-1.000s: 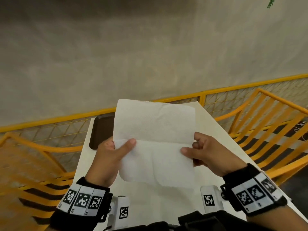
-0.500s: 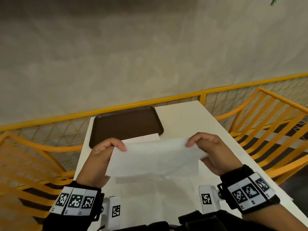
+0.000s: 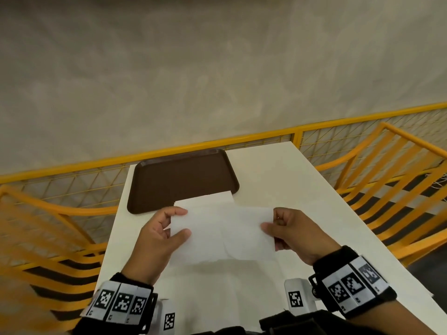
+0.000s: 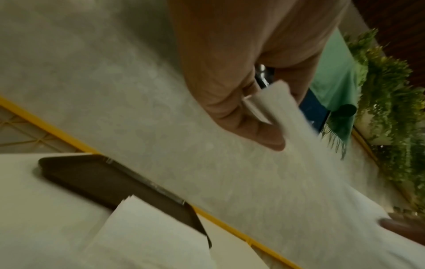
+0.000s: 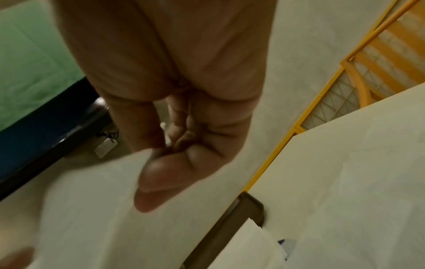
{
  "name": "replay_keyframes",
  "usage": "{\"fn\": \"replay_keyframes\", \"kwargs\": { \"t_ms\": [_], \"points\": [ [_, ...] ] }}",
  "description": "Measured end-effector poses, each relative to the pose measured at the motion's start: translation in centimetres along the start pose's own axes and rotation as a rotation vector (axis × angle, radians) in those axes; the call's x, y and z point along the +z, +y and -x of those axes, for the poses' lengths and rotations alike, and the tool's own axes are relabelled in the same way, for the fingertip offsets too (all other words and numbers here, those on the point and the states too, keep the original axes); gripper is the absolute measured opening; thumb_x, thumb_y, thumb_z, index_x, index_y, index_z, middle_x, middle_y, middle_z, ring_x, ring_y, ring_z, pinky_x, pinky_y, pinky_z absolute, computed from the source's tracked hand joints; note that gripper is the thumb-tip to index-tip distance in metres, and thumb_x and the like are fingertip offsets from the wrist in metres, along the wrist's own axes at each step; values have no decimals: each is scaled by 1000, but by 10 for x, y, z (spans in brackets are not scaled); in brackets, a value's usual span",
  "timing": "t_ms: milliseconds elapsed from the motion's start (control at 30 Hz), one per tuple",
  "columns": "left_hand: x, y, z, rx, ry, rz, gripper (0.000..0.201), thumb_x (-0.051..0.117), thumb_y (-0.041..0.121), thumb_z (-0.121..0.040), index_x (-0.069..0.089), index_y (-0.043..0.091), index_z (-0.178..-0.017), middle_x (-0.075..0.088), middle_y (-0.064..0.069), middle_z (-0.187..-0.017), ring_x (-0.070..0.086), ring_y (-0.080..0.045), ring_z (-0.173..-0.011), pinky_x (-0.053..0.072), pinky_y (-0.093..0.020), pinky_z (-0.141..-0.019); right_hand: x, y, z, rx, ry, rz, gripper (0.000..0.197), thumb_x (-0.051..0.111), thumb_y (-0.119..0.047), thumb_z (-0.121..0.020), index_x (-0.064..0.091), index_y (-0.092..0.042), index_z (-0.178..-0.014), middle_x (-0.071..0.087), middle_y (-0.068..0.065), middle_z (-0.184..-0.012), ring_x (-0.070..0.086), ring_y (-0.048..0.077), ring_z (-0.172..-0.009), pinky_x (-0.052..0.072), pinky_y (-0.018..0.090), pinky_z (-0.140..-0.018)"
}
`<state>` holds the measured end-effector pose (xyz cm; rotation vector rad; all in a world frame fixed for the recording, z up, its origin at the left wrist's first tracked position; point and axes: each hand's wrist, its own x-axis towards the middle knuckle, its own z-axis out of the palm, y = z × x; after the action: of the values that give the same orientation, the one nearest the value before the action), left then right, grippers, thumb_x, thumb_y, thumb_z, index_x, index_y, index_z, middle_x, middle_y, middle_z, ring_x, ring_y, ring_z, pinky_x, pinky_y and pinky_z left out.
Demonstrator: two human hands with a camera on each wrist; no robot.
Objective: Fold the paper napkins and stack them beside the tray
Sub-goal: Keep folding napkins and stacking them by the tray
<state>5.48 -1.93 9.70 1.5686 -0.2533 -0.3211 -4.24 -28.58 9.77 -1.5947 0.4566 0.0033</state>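
Observation:
A white paper napkin (image 3: 225, 232), folded in half, hangs in the air above the white table (image 3: 278, 189). My left hand (image 3: 169, 228) pinches its left edge between thumb and fingers, and my right hand (image 3: 280, 228) pinches its right edge. In the left wrist view the napkin (image 4: 253, 172) runs from my fingers (image 4: 230, 112) across the frame. In the right wrist view my thumb (image 5: 161, 178) presses on the napkin (image 5: 103, 209). A brown tray (image 3: 181, 177) lies at the table's far left. Another napkin (image 3: 205, 199) lies flat, overlapping the tray's near right corner.
Yellow railing (image 3: 242, 141) runs along the table's far edge against a grey wall. Yellow slatted benches (image 3: 399, 189) stand to the right and left (image 3: 48, 238) of the table. Green plants (image 4: 391, 109) show in the left wrist view.
The napkin was held upright and unfolded a second ago. Both hands have brought its top half down, so it is now folded in half and lower over the table, uncovering the tray.

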Motion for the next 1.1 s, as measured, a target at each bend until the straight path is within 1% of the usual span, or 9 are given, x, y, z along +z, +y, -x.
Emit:
{"fn": "replay_keyframes", "kwargs": {
  "t_ms": [67,167,367,500,567,700,867,967,1100],
  "points": [
    [2,-16,-1,-71,4,-28,31,68,-6,-80,72,20,-95,72,-1,-101,68,-11,-77,53,-19,-64,4,7,-8,10,35,48,11,63,-12,-91,61,-1,-89,72,16,-80,68,31,-72,58,41,-67],
    [3,-39,-5,-158,27,-201,25,67,-4,-82,75,18,-88,72,0,-93,60,0,-58,43,-9,-53,9,17,-22,39,73,123,16,61,-13,-92,57,-10,-77,66,5,-67,63,19,-61,51,30,-55],
    [2,-65,-41,-87,181,-504,25,62,4,-88,71,28,-88,69,7,-87,59,-14,-69,44,-12,-58,21,34,-57,84,150,280,24,63,-18,-90,49,-15,-71,56,1,-67,55,19,-58,50,30,-55],
    [-3,-81,-80,-69,227,-556,28,57,4,-89,68,30,-93,67,5,-94,53,-12,-70,50,-30,-77,30,35,-78,133,173,122,14,61,-24,-91,57,-19,-104,68,7,-84,70,23,-69,60,36,-75],
    [-6,-87,-99,-89,262,-546,30,55,4,-90,68,30,-96,67,0,-97,51,-15,-69,52,-38,-83,30,33,-83,152,157,70,15,60,-22,-92,58,-19,-106,69,10,-89,72,21,-71,60,33,-73],
    [-7,-100,-131,-139,303,-578,29,53,3,-92,69,23,-104,62,1,-107,53,-6,-69,42,-11,-64,20,41,-87,178,150,138,10,59,-20,-91,63,-13,-98,71,10,-89,70,19,-71,59,30,-69],
    [-9,-120,-153,-223,243,-674,29,53,2,-88,69,21,-102,67,-9,-112,60,-25,-92,45,-29,-85,0,66,-88,249,186,169,8,58,-16,-90,65,-12,-92,71,10,-87,69,17,-67,56,30,-66],
    [-10,-126,-155,-259,231,-701,29,53,1,-88,69,21,-102,67,-10,-113,60,-28,-95,46,-31,-88,-12,77,-86,263,205,224,8,58,-16,-90,65,-12,-91,71,9,-86,68,16,-66,55,26,-62],
    [-15,-127,-157,-260,200,-719,27,54,2,-89,68,22,-101,65,-7,-115,57,-24,-99,42,-27,-87,-24,96,-86,205,173,665,15,65,-31,-87,63,-23,-100,65,-6,-93,61,12,-85,49,25,-78]
  ]
}}
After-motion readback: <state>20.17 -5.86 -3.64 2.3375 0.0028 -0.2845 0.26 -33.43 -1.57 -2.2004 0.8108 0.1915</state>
